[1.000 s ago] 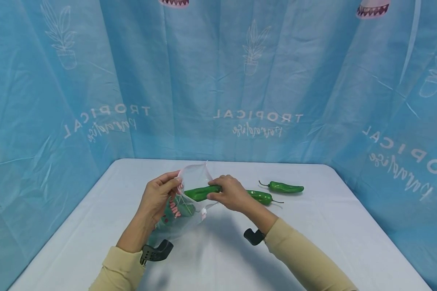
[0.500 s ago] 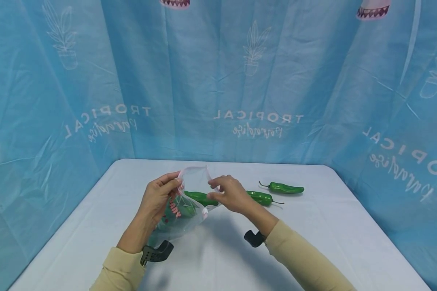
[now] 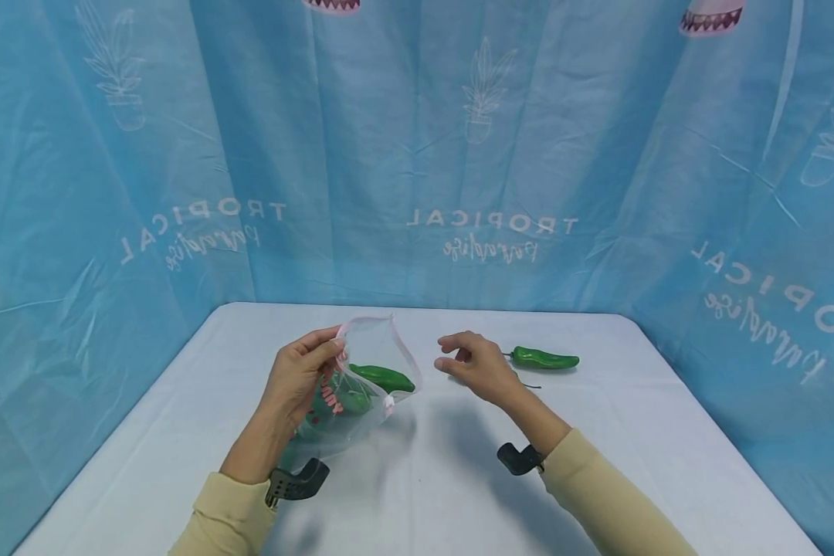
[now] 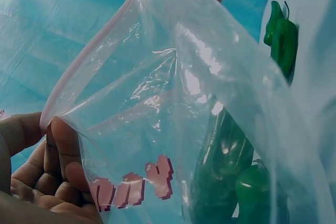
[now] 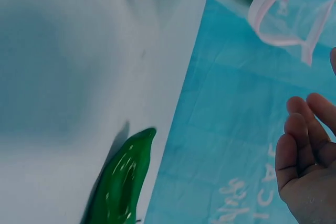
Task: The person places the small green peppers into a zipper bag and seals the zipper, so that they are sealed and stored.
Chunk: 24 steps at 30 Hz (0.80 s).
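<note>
My left hand (image 3: 300, 378) pinches the pink-edged rim of a clear zip bag (image 3: 377, 333), whose mouth gapes to the right. Inside it, a green chili pepper (image 3: 384, 378) lies near the mouth, and more green peppers (image 4: 218, 166) show through the plastic lower down. Pink lettering (image 4: 159, 177) marks the bag's side. My right hand (image 3: 478, 367) hovers right of the bag, fingers loosely bent and holding nothing. Beneath it, one green pepper (image 5: 123, 182) lies on the table, mostly hidden by the hand in the head view. Another whole pepper (image 3: 544, 358) rests farther right.
A white-covered table (image 3: 417, 494) carries everything. Behind it and along both sides hangs a blue printed curtain (image 3: 361, 177). Dark wrist mounts (image 3: 299, 480) sit on both forearms, at the ends of beige sleeves (image 3: 611, 490).
My right hand has let go of the pepper, which now lies inside the bag's mouth. That hand has drawn back to the right, over the peppers on the table. My left hand stays on the rim.
</note>
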Each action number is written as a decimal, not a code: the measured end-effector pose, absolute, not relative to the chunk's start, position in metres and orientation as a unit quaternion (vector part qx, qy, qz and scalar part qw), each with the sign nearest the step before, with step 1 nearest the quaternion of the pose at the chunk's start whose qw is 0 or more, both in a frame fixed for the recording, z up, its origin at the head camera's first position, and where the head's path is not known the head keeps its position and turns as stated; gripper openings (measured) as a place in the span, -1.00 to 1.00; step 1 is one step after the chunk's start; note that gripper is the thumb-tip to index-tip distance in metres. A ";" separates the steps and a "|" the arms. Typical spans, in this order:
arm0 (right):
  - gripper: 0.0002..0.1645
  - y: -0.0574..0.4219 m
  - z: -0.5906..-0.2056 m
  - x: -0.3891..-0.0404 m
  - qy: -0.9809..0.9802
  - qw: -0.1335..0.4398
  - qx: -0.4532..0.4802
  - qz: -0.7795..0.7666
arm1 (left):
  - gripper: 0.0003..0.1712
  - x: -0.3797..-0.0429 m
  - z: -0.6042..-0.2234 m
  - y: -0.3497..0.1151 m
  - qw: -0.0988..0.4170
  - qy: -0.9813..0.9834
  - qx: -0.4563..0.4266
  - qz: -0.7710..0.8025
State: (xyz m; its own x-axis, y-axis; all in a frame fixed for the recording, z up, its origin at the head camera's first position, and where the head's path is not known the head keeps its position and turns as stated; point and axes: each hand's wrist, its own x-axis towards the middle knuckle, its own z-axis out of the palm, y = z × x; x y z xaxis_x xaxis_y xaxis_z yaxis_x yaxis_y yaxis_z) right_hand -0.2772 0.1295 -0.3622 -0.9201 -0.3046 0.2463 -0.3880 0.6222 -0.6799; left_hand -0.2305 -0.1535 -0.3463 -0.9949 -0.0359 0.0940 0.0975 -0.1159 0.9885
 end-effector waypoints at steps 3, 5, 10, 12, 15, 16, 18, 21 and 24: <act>-0.52 0.140 -0.363 -0.277 -0.900 0.056 0.190 0.389 | -0.49 -0.230 -0.346 -0.154 0.046 -0.665 -0.024 -0.745; -0.51 0.147 -0.365 -0.278 -0.903 0.056 0.183 0.386 | -0.50 -0.230 -0.346 -0.154 0.049 -0.665 -0.024 -0.744; -0.49 0.161 -0.370 -0.280 -0.910 0.053 0.163 0.377 | -0.51 -0.229 -0.345 -0.154 0.053 -0.672 -0.027 -0.738; -0.50 0.167 -0.371 -0.282 -0.912 0.054 0.155 0.376 | -0.52 -0.229 -0.345 -0.155 0.053 -0.675 -0.028 -0.735; -0.50 0.177 -0.374 -0.284 -0.915 0.059 0.148 0.372 | -0.53 -0.229 -0.345 -0.155 0.054 -0.676 -0.025 -0.734; -0.51 0.180 -0.376 -0.284 -0.916 0.060 0.145 0.370 | -0.53 -0.229 -0.345 -0.155 0.053 -0.676 -0.024 -0.734; -0.49 0.187 -0.379 -0.285 -0.918 0.062 0.140 0.366 | -0.53 -0.229 -0.345 -0.155 0.053 -0.676 -0.023 -0.734; -0.47 0.196 -0.385 -0.287 -0.921 0.059 0.131 0.362 | -0.55 -0.229 -0.345 -0.155 0.052 -0.675 -0.023 -0.736; -0.45 0.203 -0.389 -0.289 -0.923 0.052 0.117 0.363 | -0.57 -0.229 -0.346 -0.156 0.053 -0.674 -0.022 -0.737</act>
